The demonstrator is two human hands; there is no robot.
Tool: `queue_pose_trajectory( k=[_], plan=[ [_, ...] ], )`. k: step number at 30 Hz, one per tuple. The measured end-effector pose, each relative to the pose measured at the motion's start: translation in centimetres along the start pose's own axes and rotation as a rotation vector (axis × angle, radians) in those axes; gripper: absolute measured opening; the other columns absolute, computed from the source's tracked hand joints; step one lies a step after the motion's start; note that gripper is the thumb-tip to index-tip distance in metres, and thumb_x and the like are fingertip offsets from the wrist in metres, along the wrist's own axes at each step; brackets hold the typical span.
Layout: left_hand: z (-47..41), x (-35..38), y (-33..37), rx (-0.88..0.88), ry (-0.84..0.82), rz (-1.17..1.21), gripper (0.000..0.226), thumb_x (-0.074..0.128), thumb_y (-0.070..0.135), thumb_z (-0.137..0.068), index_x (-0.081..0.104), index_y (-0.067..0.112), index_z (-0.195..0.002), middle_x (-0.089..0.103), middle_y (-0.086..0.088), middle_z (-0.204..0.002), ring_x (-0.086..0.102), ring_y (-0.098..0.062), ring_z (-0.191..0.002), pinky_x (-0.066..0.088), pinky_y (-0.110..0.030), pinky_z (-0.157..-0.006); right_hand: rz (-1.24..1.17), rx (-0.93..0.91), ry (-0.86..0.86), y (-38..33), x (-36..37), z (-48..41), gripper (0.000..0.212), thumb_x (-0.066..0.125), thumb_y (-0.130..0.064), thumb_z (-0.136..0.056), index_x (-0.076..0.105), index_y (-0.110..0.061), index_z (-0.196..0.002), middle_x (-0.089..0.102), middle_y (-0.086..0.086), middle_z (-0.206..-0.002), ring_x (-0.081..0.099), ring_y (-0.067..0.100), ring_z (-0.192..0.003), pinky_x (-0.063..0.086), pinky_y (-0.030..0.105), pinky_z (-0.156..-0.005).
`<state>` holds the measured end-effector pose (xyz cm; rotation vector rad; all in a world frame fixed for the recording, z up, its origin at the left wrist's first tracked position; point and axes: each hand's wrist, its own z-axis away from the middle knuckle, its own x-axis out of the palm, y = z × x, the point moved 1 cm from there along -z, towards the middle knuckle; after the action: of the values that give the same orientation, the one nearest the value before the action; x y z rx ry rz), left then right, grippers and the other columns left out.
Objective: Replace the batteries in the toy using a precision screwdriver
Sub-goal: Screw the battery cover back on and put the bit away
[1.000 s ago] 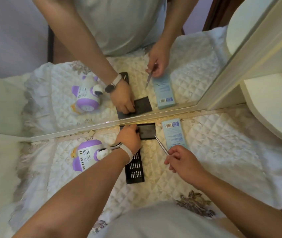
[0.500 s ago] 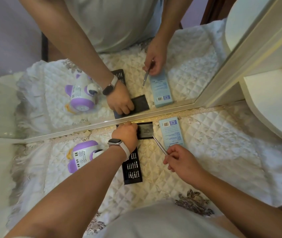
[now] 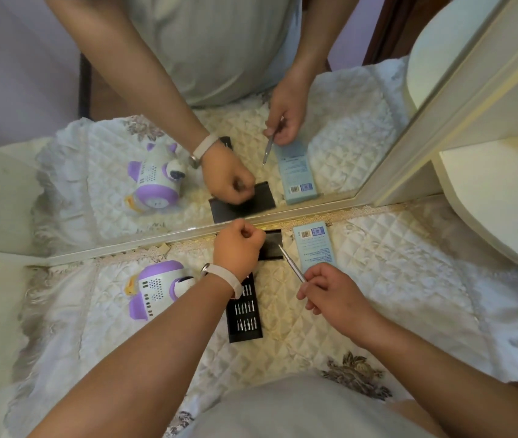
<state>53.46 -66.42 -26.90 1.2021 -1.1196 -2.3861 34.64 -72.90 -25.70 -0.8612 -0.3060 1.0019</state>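
The quilted worktop (image 3: 377,279) runs up to a mirror along its far edge. The purple-and-white toy (image 3: 159,287) lies on its side toward the left edge, untouched. The open bit tray (image 3: 245,311) sits mid-worktop, its black lid (image 3: 272,246) against the far edge beside a blue box (image 3: 314,245).

The right hand (image 3: 330,292) pinches the screwdriver (image 3: 292,267), tip up toward the lid. The left hand (image 3: 238,245) is curled shut by the lid; whether it holds a bit, I cannot tell. Seating a bit squarely seems next; the left forearm crosses the tray.
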Motion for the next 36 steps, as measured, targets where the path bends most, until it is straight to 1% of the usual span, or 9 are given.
queue_pose_trajectory(
  k=[4,6,9,12,15,20,24,32,36],
  plan=[
    [2.8,-1.3,0.9,-0.015,0.097,0.29,0.012,0.064,0.01,-0.078,0.061,0.001,-0.071,0.067,-0.018,-0.074,0.06,-0.021,-0.065,0.053,-0.038,-0.066,-0.025,-0.045,0.0,-1.5,0.8,1.6,0.006,0.058,-0.01,-0.091,0.058,-0.015,-0.095,0.073,0.002,-0.08,0.061,0.012,-0.064,0.049,0.028,-0.063],
    [4.3,-2.1,0.9,-0.044,0.116,0.433,0.01,0.063,0.009,-0.077,0.059,0.004,-0.069,0.066,-0.02,-0.075,0.057,-0.018,-0.063,0.051,-0.038,-0.064,-0.024,-0.073,-0.015,-2.0,1.4,2.7,0.006,0.058,-0.009,-0.092,0.058,-0.014,-0.095,0.074,0.001,-0.079,0.06,0.013,-0.064,0.049,0.028,-0.063],
    [6.6,-3.7,0.8,-0.12,0.1,0.686,0.013,0.065,0.001,-0.08,0.061,0.013,-0.082,0.062,-0.006,-0.064,0.055,-0.017,-0.059,0.047,-0.031,-0.059,-0.013,-0.121,-0.04,-2.4,2.3,4.7,0.006,0.058,-0.008,-0.093,0.057,-0.013,-0.096,0.074,0.002,-0.079,0.06,0.013,-0.063,0.05,0.027,-0.062],
    [9.1,-5.2,0.8,-0.16,0.069,0.815,0.02,0.065,0.004,-0.086,0.064,0.017,-0.101,0.066,-0.001,-0.076,0.059,-0.013,-0.062,0.043,-0.024,-0.056,0.008,-0.169,-0.058,-2.6,3.1,6.8,0.006,0.058,-0.008,-0.093,0.057,-0.013,-0.096,0.074,0.003,-0.08,0.061,0.012,-0.063,0.05,0.027,-0.061],
    [11.6,-6.8,0.8,-0.191,0.07,0.94,0.02,0.063,0.007,-0.089,0.065,0.019,-0.104,0.071,0.001,-0.086,0.063,-0.01,-0.067,0.043,-0.021,-0.055,0.034,-0.234,-0.07,-3.2,3.8,8.7,0.01,0.058,-0.008,-0.094,0.059,-0.018,-0.097,0.074,0.002,-0.08,0.061,0.012,-0.063,0.05,0.029,-0.063],
    [14.7,-8.9,0.3,-0.157,0.07,1.049,0.02,0.056,0.003,-0.094,0.067,0.016,-0.105,0.071,0.001,-0.086,0.066,-0.007,-0.067,0.045,-0.017,-0.051,0.075,-0.351,-0.108,-4.8,5.4,11.4,0.022,0.059,-0.006,-0.093,0.062,-0.027,-0.099,0.074,0.0,-0.08,0.062,0.011,-0.064,0.051,0.025,-0.064],
    [15.9,-10.3,0.2,-0.108,0.068,1.097,0.021,0.051,-0.001,-0.096,0.067,0.011,-0.102,0.07,0.001,-0.083,0.066,-0.005,-0.066,0.048,-0.015,-0.056,0.081,-0.388,-0.122,-5.7,6.5,12.5,0.022,0.06,-0.006,-0.092,0.062,-0.027,-0.1,0.074,0.0,-0.08,0.063,0.009,-0.064,0.049,0.018,-0.063],
    [17.0,-11.9,0.6,-0.05,0.044,1.201,0.018,0.051,-0.004,-0.095,0.065,0.007,-0.094,0.072,-0.002,-0.078,0.068,-0.01,-0.07,0.053,-0.014,-0.057,0.098,-0.406,-0.13,-6.4,7.4,13.1,0.02,0.06,-0.006,-0.092,0.063,-0.023,-0.103,0.074,0.001,-0.08,0.062,0.012,-0.064,0.049,0.023,-0.064],
    [17.0,-12.0,0.8,-0.03,0.025,1.216,0.016,0.052,-0.003,-0.095,0.064,0.008,-0.095,0.073,-0.002,-0.081,0.07,-0.01,-0.072,0.054,-0.015,-0.057,0.087,-0.427,-0.105,-7.0,7.2,13.3,0.022,0.06,-0.006,-0.092,0.064,-0.027,-0.1,0.075,-0.001,-0.08,0.064,0.006,-0.065,0.048,0.02,-0.064]
  ],
)
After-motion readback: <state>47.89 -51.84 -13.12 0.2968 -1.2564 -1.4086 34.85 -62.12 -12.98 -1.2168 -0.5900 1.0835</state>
